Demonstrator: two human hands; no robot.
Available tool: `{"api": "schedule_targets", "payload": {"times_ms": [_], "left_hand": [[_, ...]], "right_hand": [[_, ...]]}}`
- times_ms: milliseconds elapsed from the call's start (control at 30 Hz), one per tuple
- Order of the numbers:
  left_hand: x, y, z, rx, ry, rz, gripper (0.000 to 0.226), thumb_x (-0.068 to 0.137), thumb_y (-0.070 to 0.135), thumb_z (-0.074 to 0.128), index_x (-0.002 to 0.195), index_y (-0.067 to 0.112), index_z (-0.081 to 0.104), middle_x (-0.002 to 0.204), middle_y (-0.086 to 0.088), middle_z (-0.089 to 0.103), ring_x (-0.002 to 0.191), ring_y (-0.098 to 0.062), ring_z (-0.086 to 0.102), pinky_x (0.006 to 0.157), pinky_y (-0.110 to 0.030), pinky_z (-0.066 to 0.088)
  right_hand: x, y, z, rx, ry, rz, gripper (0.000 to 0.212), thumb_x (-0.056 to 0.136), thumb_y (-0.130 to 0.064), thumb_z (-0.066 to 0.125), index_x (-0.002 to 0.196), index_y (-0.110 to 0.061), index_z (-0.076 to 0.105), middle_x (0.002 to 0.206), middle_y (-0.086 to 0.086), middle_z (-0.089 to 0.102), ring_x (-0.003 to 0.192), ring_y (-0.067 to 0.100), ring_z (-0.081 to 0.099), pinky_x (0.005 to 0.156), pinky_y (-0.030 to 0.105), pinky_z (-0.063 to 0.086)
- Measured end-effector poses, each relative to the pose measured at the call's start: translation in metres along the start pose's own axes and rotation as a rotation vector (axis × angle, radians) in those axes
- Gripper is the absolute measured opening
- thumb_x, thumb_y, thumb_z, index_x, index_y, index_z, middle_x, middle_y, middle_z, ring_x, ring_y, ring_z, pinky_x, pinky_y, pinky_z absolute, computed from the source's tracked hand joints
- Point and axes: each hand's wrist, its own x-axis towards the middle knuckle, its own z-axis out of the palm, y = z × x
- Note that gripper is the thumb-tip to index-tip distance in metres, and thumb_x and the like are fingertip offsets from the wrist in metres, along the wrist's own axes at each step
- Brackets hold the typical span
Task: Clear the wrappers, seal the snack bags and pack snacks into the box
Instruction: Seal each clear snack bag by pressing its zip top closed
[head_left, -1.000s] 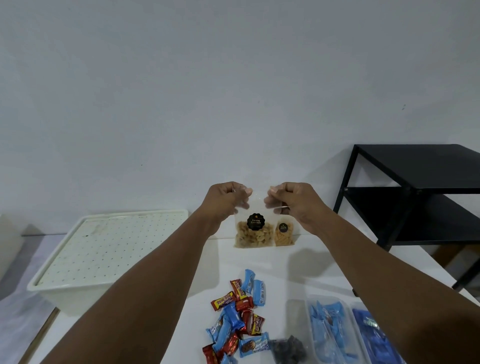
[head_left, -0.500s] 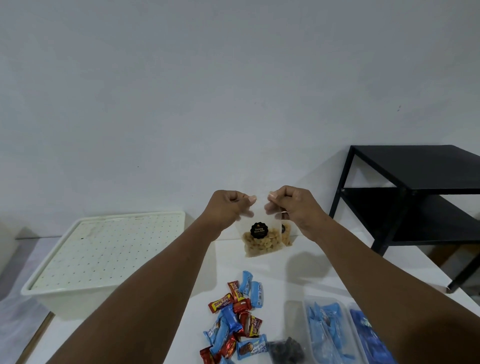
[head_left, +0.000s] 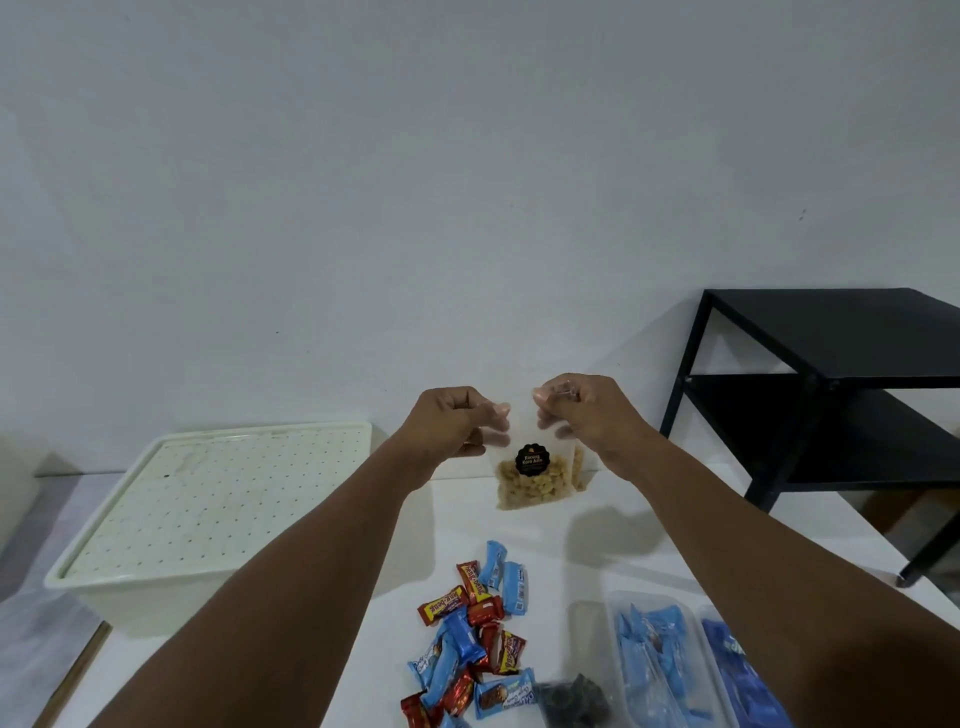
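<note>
Head cam is showing both hands working on one clear snack bag of nuts with a black round label. The left hand is pinching the bag's top edge on one side and the right hand is pinching it on the other, knuckles curled and a small gap between them. The bag is hanging tilted over the far end of the white table. I can't tell if its bottom is touching, or if the strip is actually pressed shut yet. My guess is we're sitting in the sealing step, and early in the job overall. A second little bag is peeking out just behind the first, and I'm not seeing whether that one is closed. Nothing is looking packed: the white box on the left is wearing its perforated lid. The pile of red and blue candies is lying loose on the table nearer the camera. A clear tray of blue packets is waiting at the right, with another blue pack beside it. A dark crumpled wrapper is lying by the candies, so the clearing-up part is looking unfinished too.
</note>
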Motion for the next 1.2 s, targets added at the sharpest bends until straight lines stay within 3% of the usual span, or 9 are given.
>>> {"api": "schedule_targets", "payload": {"times_ms": [133, 267, 400, 633, 767, 867, 967, 1067, 1200], "left_hand": [[-0.002, 0.004, -0.007, -0.046, -0.119, -0.149, 0.035, 0.09, 0.036, 0.07, 0.104, 0.004, 0.071, 0.098, -0.012, 0.075, 0.096, -0.032, 0.074, 0.086, -0.04, 0.054], [0.0, 0.005, -0.005, -0.029, -0.095, -0.091, 0.018, 0.091, 0.027, 0.07, 0.088, 0.009, 0.071, 0.092, -0.012, 0.072, 0.095, -0.031, 0.075, 0.079, -0.036, 0.053], [0.0, 0.009, -0.004, -0.125, -0.127, -0.22, 0.036, 0.093, 0.043, 0.064, 0.097, 0.007, 0.069, 0.094, -0.013, 0.073, 0.099, -0.036, 0.073, 0.087, -0.041, 0.055], [-0.002, 0.004, -0.001, -0.164, -0.208, -0.29, 0.024, 0.094, 0.027, 0.065, 0.103, 0.005, 0.065, 0.1, -0.013, 0.073, 0.103, -0.04, 0.071, 0.082, -0.04, 0.057], [-0.003, 0.001, 0.0, -0.235, -0.237, -0.34, 0.023, 0.096, 0.024, 0.06, 0.111, 0.007, 0.064, 0.108, -0.012, 0.072, 0.106, -0.04, 0.07, 0.095, -0.046, 0.054], [-0.003, -0.002, 0.001, -0.273, -0.241, -0.352, 0.024, 0.096, 0.024, 0.06, 0.113, 0.007, 0.064, 0.109, -0.012, 0.071, 0.108, -0.041, 0.069, 0.098, -0.048, 0.052], [-0.001, -0.004, 0.002, -0.211, -0.244, -0.332, 0.023, 0.093, 0.025, 0.064, 0.109, 0.008, 0.067, 0.111, -0.012, 0.069, 0.111, -0.042, 0.067, 0.1, -0.05, 0.05], [0.0, -0.004, 0.002, -0.141, -0.221, -0.296, 0.02, 0.091, 0.024, 0.068, 0.102, 0.007, 0.067, 0.109, -0.013, 0.069, 0.109, -0.043, 0.068, 0.091, -0.046, 0.056], [0.004, -0.008, 0.003, -0.085, -0.149, -0.216, 0.019, 0.093, 0.023, 0.068, 0.097, 0.005, 0.07, 0.106, -0.015, 0.071, 0.104, -0.042, 0.07, 0.08, -0.04, 0.059]], "right_hand": [[0.0, 0.0, -0.002, -0.119, -0.075, -0.037, 0.02, 0.092, -0.031, 0.067, 0.096, -0.012, 0.071, 0.077, 0.003, 0.073, 0.073, 0.01, 0.069, 0.068, 0.026, 0.052], [0.0, -0.002, 0.002, -0.092, -0.086, -0.012, 0.024, 0.092, -0.033, 0.067, 0.1, -0.01, 0.07, 0.079, 0.004, 0.074, 0.075, 0.01, 0.07, 0.067, 0.026, 0.052], [-0.001, -0.002, -0.001, -0.087, -0.104, -0.019, 0.02, 0.091, -0.032, 0.069, 0.097, -0.013, 0.071, 0.082, -0.001, 0.07, 0.076, 0.007, 0.065, 0.069, 0.024, 0.049], [0.0, 0.002, -0.004, -0.107, -0.092, -0.056, 0.018, 0.08, -0.034, 0.08, 0.086, -0.017, 0.075, 0.086, 0.008, 0.065, 0.079, 0.015, 0.053, 0.076, 0.032, 0.043], [-0.001, 0.005, -0.001, -0.087, -0.045, -0.05, 0.016, 0.078, -0.036, 0.081, 0.085, -0.022, 0.076, 0.081, 0.007, 0.048, 0.073, 0.023, 0.041, 0.067, 0.037, 0.037], [-0.003, 0.005, 0.0, -0.038, -0.042, -0.033, 0.017, 0.078, -0.035, 0.081, 0.086, -0.021, 0.076, 0.085, 0.01, 0.05, 0.069, 0.029, 0.045, 0.063, 0.038, 0.044], [-0.004, 0.005, 0.001, -0.034, -0.038, -0.025, 0.015, 0.081, -0.028, 0.08, 0.088, -0.016, 0.076, 0.087, 0.01, 0.056, 0.07, 0.021, 0.053, 0.063, 0.031, 0.053], [-0.006, 0.007, 0.003, -0.028, -0.048, -0.026, 0.015, 0.083, -0.023, 0.078, 0.091, -0.01, 0.076, 0.086, 0.006, 0.058, 0.068, 0.014, 0.055, 0.058, 0.024, 0.052], [-0.007, 0.011, 0.006, -0.004, -0.021, 0.02, 0.015, 0.088, -0.02, 0.073, 0.098, -0.01, 0.074, 0.089, 0.003, 0.057, 0.075, 0.018, 0.06, 0.054, 0.018, 0.05]]}}
